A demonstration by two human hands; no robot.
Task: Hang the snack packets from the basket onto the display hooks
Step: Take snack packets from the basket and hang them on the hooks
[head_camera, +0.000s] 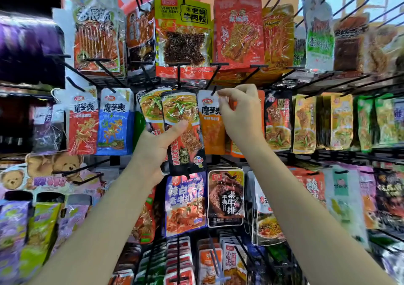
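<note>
A shopworker's right hand point(238, 109) pinches the top edge of an orange snack packet point(211, 123) at the tip of a black display hook point(215, 81), while the left hand point(153, 151) grips a small bundle of dark packets point(185, 136) just left of that hook. The pouches look light, thin and crinkly, best held by the punched header. Above the hook, a yellow pack point(183, 31) reads "VEGETARIAN MEAT".
</note>
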